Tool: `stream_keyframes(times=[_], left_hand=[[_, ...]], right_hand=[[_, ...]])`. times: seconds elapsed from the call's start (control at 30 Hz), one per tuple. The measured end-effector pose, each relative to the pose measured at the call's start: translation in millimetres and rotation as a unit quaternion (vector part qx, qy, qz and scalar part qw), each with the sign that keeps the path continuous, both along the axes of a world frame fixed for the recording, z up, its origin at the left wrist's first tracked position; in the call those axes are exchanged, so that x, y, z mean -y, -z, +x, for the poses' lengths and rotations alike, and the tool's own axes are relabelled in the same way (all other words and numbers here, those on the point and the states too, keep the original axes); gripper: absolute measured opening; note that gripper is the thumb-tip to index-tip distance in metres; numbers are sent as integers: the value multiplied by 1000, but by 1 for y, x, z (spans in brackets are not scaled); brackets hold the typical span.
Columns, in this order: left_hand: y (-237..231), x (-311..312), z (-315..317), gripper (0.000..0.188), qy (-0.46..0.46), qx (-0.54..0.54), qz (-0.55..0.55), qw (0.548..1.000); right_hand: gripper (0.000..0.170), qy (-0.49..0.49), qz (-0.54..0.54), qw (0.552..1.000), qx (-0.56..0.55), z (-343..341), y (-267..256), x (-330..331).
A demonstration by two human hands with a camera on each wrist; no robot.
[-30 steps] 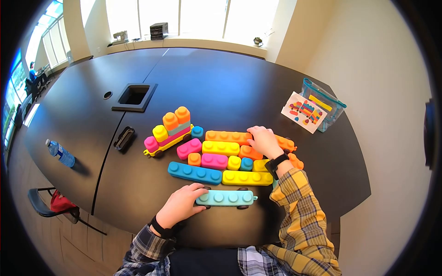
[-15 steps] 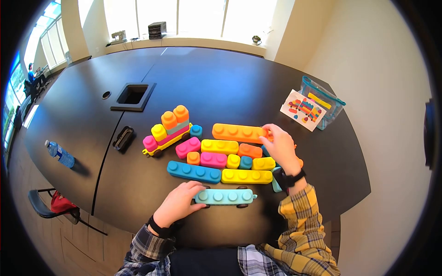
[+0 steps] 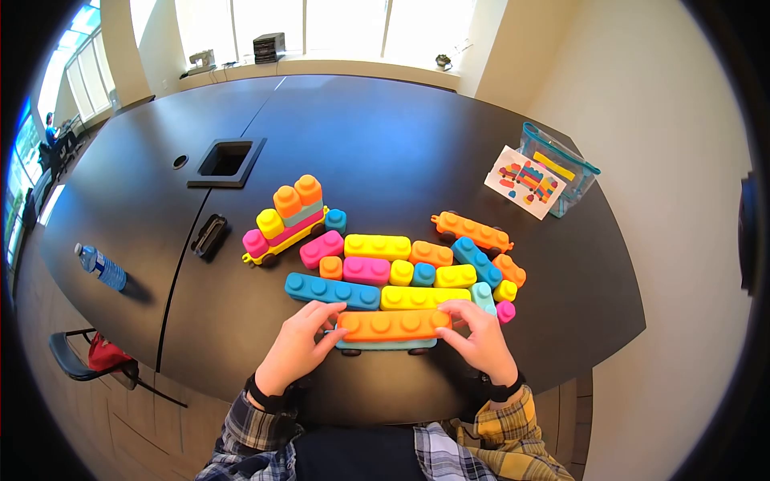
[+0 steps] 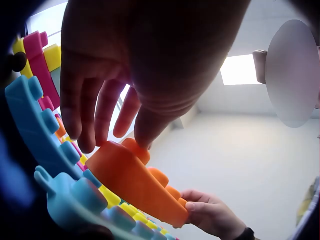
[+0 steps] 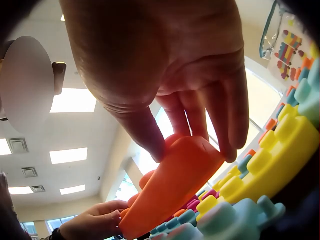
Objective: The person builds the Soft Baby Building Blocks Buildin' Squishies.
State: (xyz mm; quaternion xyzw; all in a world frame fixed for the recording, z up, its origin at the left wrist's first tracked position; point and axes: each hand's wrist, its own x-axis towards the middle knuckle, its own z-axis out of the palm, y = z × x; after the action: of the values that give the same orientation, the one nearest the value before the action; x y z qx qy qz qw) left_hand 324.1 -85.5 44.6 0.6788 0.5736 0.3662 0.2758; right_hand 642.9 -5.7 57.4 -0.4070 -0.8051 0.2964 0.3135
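A long orange block (image 3: 393, 325) is held level over a light-teal wheeled base (image 3: 387, 345). My left hand (image 3: 302, 341) pinches its left end between thumb and fingers. At the other end, my right hand (image 3: 479, 341) grips it the same way. Both wrist views show the orange block (image 4: 137, 180) raised above the studs of the teal base (image 5: 232, 220). The base stands on its black wheels near the table's front edge. Just behind it lie a long blue block (image 3: 333, 292) and a long yellow block (image 3: 425, 298).
More loose blocks lie behind in rows, including a pink one (image 3: 367, 271). A built wagon (image 3: 289, 224) stands at left and an orange wheeled base (image 3: 475, 232) at right. Farther out are a picture card (image 3: 525, 183), a clear bag (image 3: 573, 172), a water bottle (image 3: 102, 268) and a black case (image 3: 210, 236).
The right hand has brought the long orange block from the back row towards me, over the teal base. My left hand has moved from the base to the block's left end.
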Motion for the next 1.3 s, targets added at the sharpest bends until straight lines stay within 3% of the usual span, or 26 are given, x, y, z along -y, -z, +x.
stream_keyframes(times=[0.57,0.7,1.0,1.2,1.3], left_hand=[[18,2,3,23,-17,-8,39,999],[10,2,4,24,-20,-32,5,999],[8,-1,5,25,-12,-39,0,999],[-1,-2,7,29,-5,-70,68,995],[6,-3,6,24,-3,-75,77,994]], right_hand=[[36,-46,-27,998,30,-1,28,1],[37,-41,-67,997,24,-2,32,1],[38,-27,-37,998,45,-1,38,-1],[39,-16,25,999,31,-2,25,0],[37,-41,-7,998,38,-1,28,-3]])
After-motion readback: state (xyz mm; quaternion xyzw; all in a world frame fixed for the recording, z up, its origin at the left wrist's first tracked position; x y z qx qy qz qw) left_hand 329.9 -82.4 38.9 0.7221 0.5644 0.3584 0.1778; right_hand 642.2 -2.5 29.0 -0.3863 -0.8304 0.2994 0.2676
